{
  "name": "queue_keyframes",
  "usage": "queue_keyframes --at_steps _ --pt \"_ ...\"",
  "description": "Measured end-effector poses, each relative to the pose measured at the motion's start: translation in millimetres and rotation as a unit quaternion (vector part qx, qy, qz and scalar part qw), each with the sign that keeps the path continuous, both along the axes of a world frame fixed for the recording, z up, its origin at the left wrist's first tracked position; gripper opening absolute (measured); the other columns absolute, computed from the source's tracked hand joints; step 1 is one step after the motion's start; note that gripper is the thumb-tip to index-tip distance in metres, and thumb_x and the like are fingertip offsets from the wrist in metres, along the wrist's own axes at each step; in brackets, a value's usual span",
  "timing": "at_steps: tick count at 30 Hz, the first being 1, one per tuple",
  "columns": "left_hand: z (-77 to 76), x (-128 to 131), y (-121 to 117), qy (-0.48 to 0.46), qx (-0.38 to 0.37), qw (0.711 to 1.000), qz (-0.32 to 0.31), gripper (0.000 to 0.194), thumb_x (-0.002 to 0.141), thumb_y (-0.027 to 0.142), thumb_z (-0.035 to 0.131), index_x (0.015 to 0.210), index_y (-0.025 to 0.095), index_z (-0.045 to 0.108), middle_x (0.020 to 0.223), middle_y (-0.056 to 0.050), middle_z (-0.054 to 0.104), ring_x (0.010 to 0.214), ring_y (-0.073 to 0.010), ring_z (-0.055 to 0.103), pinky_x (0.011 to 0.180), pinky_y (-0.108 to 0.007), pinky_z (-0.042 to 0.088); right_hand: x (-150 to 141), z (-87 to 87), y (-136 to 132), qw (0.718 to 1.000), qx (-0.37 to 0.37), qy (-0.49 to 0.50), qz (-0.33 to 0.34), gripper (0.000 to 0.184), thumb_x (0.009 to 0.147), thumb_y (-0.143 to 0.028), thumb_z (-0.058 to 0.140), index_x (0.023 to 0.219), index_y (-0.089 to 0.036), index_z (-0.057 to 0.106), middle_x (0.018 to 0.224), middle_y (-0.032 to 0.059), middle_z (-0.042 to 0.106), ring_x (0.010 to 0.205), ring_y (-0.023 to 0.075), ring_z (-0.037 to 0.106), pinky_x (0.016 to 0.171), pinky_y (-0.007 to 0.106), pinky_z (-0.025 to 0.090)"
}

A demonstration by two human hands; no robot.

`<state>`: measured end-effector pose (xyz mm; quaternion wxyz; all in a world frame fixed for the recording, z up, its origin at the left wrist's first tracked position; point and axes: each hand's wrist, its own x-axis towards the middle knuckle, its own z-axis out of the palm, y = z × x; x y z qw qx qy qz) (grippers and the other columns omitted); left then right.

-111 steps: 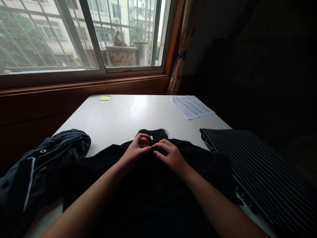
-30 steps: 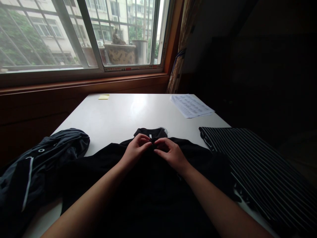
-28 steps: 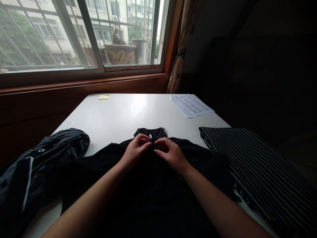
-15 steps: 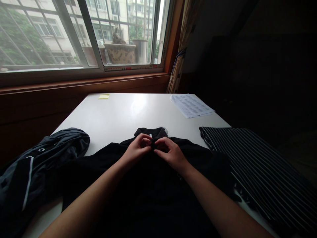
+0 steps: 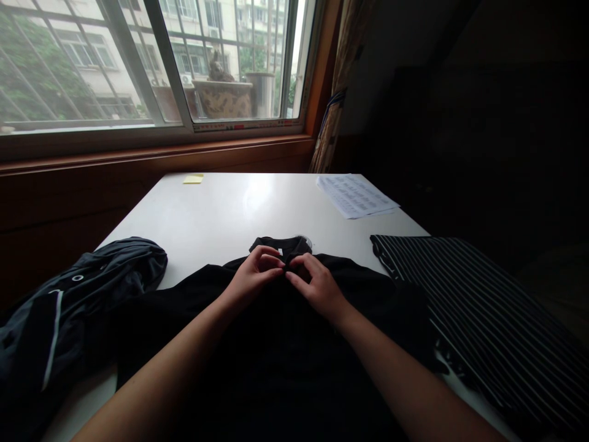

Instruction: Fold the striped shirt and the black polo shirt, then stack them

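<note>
Table: white top (image 5: 211,212), showing at the lower left and lower right of my view and catching glare just above the centre.
Side garments: I have a dark grey garment (image 5: 124,264) bunched along the left and a striped garment (image 5: 464,301) spread along the right, its stripes slanting toward the lower right.
Far corners: yellow notes (image 5: 192,179) at the left, printed papers (image 5: 356,196) at the right.
Room: past the table I see a tied curtain (image 5: 329,129) and a barred window (image 5: 172,67) at upper left, with a planter (image 5: 223,99) beyond the glass; the right side is too dark for me to read.
Forearms: both rise from the bottom corners and converge at the centre.
Left hand (image 5: 252,270): palm inward, knuckles up, just below the collar (image 5: 301,247).
Right hand (image 5: 317,282): mirrors it, fingertips just beside the left's.
Fingers: narrow on both hands, pinching dark cloth; I can't tell which small part sits between the tips.
Black shirt (image 5: 294,356): laid on the table, centre to bottom of frame, between the side garments; long axis runs up the frame, collar pointing toward the window.
</note>
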<state>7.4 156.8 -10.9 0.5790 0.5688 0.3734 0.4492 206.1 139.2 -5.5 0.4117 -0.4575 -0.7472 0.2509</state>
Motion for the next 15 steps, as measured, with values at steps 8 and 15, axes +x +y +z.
queue_keyframes --at_steps 8,15 --pt "-0.9 1.3 0.1 0.022 0.019 1.0 0.001 0.032 0.081 0.027 0.075 0.107 0.021 0.058 0.098 -0.004 0.071 0.098 -0.0204 0.067 0.09 -0.035 0.049 3.0 -0.6 3.2 0.997 -0.068 0.036 -0.001 0.013 0.083 -0.03 0.07 0.093 -0.023 0.069 0.088 0.0011 0.068 0.076 0.0181 0.061 0.069 0.03 0.049" --pt "-0.4 3.8 -1.1 0.144 0.087 0.983 0.07 0.023 0.082 0.031 0.073 0.101 0.023 0.063 0.092 -0.002 0.07 0.09 -0.0206 0.067 0.081 -0.032 0.05 5.5 -2.5 5.0 0.989 -0.124 0.079 -0.008 0.02 0.08 -0.036 0.072 0.096 -0.023 0.072 0.083 0.0007 0.071 0.071 0.0176 0.062 0.065 0.03 0.05"
